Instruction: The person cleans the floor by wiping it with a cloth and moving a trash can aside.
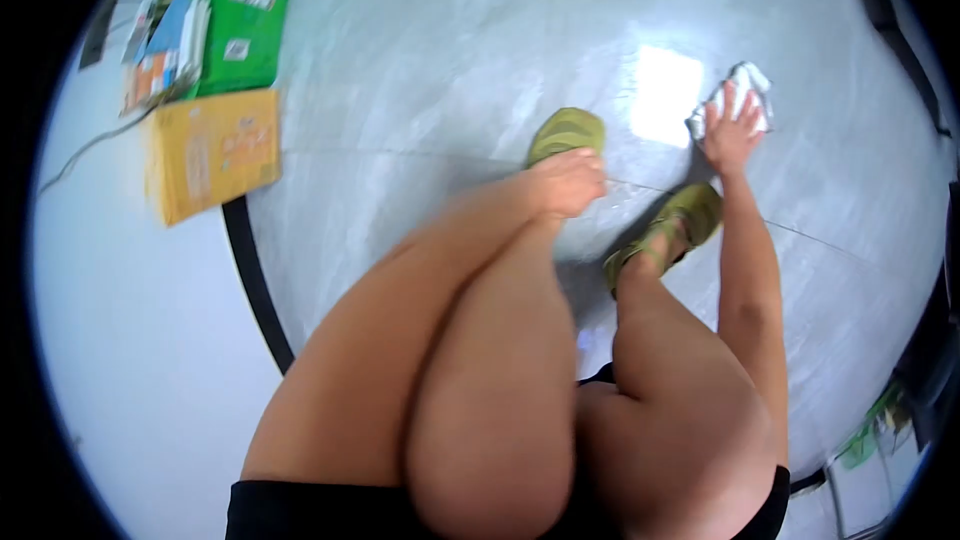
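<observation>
My right hand [735,130] lies on a crumpled white cloth [751,90] on the glossy grey floor, its fingers spread and pressing the cloth down. My left hand [572,183] is slightly blurred over the heel end of the left olive-green shoe [568,130]. Its fingers are curled together, and whatever they might hold is hidden. Between the two arms, the right olive-green shoe [692,212] stands on the floor, just below the right hand.
A green box [258,25] and a yellow-brown carton [225,148] stand at upper left, beside stacked papers [185,35]. A dark cable [100,142] runs left from them. Bare knees fill the lower middle. Dark objects and a green bag [862,442] line the right edge.
</observation>
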Demonstrator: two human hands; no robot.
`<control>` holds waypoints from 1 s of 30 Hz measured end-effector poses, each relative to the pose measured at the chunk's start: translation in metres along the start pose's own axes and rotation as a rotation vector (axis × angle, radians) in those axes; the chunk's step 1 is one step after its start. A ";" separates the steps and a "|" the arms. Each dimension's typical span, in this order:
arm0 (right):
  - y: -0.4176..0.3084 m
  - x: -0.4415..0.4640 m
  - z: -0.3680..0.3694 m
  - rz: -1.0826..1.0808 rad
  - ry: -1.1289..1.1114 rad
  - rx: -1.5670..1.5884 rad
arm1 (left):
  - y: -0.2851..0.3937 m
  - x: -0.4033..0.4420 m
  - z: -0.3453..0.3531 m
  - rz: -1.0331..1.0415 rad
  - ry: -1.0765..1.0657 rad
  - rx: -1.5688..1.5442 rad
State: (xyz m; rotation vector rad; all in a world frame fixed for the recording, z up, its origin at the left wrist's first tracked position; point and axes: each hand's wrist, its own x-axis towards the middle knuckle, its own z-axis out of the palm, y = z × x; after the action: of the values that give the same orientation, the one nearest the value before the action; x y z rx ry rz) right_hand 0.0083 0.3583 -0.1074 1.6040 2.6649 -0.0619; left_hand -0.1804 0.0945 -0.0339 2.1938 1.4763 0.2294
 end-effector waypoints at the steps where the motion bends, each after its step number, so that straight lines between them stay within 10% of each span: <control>1: -0.006 -0.001 -0.001 0.033 0.005 0.032 | -0.010 -0.008 0.001 0.075 0.071 -0.027; 8: -0.052 -0.009 -0.033 0.099 -0.039 0.071 | 0.003 -0.014 -0.014 0.038 0.038 -0.050; 14: -0.088 -0.036 -0.046 -0.615 -0.186 0.251 | -0.005 0.003 -0.016 0.078 0.035 -0.088; 21: 0.071 0.016 -0.017 0.069 0.102 -0.108 | -0.008 -0.001 -0.018 0.060 0.106 -0.310; 26: 0.085 0.092 -0.013 0.499 0.154 0.230 | -0.011 0.002 -0.017 0.077 0.119 -0.290; 30: -0.029 0.126 -0.002 -0.203 0.112 0.086 | -0.015 0.004 -0.017 0.091 0.021 -0.221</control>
State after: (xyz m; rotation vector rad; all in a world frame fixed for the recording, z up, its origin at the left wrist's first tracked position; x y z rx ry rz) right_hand -0.0765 0.4560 -0.1104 1.3917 2.9414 -0.0952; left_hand -0.1980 0.1076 -0.0262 2.0867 1.2965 0.4265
